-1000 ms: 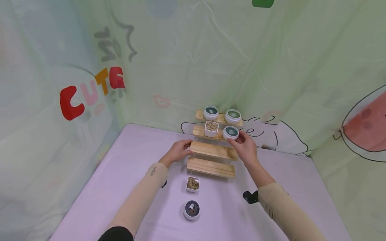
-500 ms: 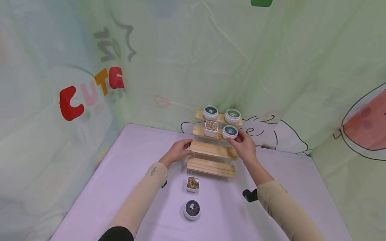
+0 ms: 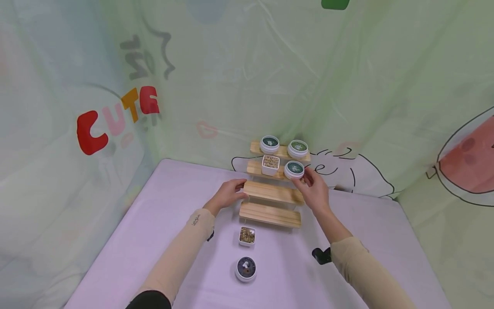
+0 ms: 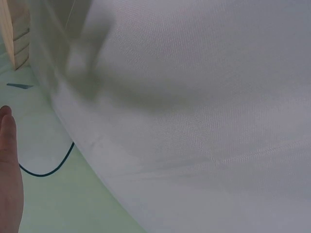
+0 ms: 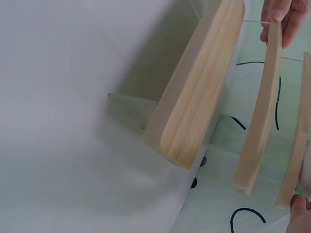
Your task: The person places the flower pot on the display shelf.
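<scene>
A four-tier wooden display stand (image 3: 274, 193) rises in steps at the back of the table. My left hand (image 3: 227, 194) pinches the left end of its second tier from the bottom, seen from below in the right wrist view (image 5: 286, 19). On the tier above sits a round white pot with a teal top (image 3: 294, 169). Beside that pot's right side is my right hand (image 3: 317, 191), thumb and fingers slightly spread and loosened around its edge. To its left stands a square white pot of brown granules (image 3: 271, 165). The top tier bears two round white pots (image 3: 269, 145).
In front of the stand, another square granule pot (image 3: 247, 236) and a dark-topped round pot (image 3: 245, 269) rest on the lilac cloth (image 3: 193, 184). Printed curtains (image 3: 231, 64) close off the back and sides.
The teal-topped pot has shifted slightly left on its tier, then stayed put. My right fingers have eased a little away from it. My left hand has kept its place.
</scene>
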`<state>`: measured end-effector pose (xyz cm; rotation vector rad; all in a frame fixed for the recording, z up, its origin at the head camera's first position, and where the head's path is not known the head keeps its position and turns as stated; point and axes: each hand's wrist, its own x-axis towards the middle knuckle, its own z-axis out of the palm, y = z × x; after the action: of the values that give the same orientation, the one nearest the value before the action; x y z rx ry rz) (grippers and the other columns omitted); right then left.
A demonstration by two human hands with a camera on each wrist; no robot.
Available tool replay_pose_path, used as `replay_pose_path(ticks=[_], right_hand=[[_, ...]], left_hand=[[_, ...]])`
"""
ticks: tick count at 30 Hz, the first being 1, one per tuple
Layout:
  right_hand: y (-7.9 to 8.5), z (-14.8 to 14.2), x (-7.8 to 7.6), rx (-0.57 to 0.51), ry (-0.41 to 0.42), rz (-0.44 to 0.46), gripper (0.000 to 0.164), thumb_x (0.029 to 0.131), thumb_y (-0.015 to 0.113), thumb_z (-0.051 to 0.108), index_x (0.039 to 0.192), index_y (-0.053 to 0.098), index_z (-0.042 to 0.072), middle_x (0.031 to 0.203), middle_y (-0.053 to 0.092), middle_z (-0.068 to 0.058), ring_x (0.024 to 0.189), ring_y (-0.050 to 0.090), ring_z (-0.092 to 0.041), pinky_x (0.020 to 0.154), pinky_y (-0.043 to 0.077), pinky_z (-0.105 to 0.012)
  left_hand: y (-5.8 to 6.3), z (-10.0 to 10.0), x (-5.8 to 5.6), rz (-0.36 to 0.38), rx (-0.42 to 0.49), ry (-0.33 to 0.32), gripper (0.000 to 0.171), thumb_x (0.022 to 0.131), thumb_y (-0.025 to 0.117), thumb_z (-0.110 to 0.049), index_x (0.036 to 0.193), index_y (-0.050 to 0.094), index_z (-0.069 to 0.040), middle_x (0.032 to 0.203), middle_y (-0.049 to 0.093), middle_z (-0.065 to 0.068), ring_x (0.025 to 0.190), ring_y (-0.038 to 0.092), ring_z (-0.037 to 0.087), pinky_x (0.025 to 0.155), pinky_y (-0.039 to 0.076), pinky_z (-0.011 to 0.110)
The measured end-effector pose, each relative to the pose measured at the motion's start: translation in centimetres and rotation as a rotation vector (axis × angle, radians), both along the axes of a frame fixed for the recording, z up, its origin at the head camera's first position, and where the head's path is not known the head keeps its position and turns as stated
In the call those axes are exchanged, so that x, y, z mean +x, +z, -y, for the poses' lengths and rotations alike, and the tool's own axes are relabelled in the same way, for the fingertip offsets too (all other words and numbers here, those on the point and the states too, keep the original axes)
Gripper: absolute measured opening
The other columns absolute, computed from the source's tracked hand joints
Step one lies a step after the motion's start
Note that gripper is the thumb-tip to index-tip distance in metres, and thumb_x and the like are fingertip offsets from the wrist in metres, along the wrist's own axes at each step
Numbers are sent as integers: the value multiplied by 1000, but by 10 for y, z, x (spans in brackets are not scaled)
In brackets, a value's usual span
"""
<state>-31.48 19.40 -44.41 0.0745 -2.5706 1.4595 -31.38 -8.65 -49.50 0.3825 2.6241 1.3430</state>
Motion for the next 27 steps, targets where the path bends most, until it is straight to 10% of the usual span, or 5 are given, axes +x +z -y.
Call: replay_pose_path(ticks=[27], right_hand=[[-42,10,98,-37,218,74,61,87,76,16,136,48,-8,135,53,-24,127,51,-35,106,44,-31]], left_hand=[[-1,0,0,-19,-19,-3,62,91,70,-18,143,45,3,141,51,18,126,54,27,106,46,31]])
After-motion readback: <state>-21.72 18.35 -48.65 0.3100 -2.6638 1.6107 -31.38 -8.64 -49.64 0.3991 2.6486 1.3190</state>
